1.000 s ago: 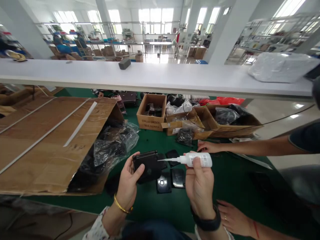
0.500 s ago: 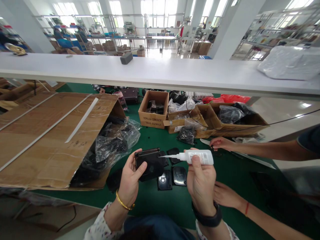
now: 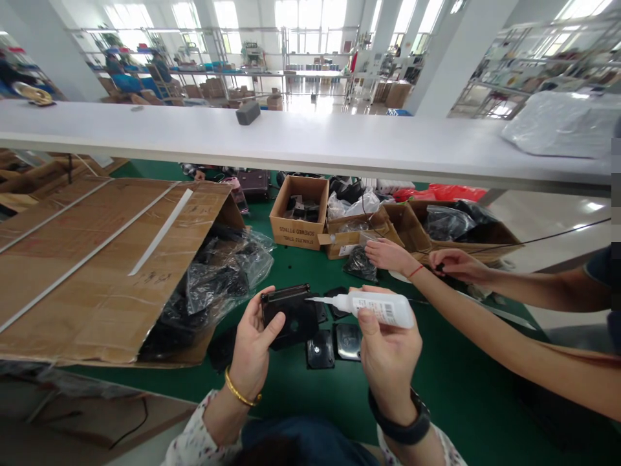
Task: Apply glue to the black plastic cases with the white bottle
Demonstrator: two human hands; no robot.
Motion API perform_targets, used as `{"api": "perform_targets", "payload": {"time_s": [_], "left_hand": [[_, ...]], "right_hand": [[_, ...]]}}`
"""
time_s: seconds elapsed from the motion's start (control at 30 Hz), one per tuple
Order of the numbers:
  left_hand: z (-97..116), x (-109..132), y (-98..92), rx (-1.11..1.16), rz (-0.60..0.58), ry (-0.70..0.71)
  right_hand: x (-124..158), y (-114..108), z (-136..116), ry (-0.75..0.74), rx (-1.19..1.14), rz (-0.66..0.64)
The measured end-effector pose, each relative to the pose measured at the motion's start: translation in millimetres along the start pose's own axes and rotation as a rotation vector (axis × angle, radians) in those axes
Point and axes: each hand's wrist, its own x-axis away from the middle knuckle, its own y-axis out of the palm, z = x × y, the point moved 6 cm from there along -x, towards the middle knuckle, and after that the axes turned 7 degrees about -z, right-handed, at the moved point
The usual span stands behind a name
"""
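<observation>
Grips a black case (image 3: pixel 292 318) in the left hand (image 3: pixel 254 349), above the green bench (image 3: pixel 305 396). Holds a white bottle (image 3: pixel 384 308) in the right hand (image 3: pixel 392 355), pointing its nozzle (image 3: pixel 328 300) at the case's upper right edge.

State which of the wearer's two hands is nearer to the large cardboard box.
Left. The left hand, holding a black part, is to the right of the box; the right hand, gripping a white bottle, is farther right.
</observation>
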Motion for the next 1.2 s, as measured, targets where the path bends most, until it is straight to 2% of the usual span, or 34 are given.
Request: {"api": "perform_targets", "payload": {"time_s": [0.23, 0.57, 0.9, 1.2], "left_hand": [[6, 2, -1.0, -0.012, -0.003, 0.037], [8, 5, -6.7, -0.037, 0.017, 0.064], [10, 8, -9.2, -0.062, 0.021, 0.109], [9, 10, -11.2, -0.073, 0.009, 0.13]], "right_hand": [[1, 12, -20, -0.148, 0.15, -0.077], [6, 20, -29, -0.219, 0.273, -0.194], [10, 34, -54, -0.38, 0.463, -0.282], [23, 50, -71, -0.621, 0.604, -0.354]]}}
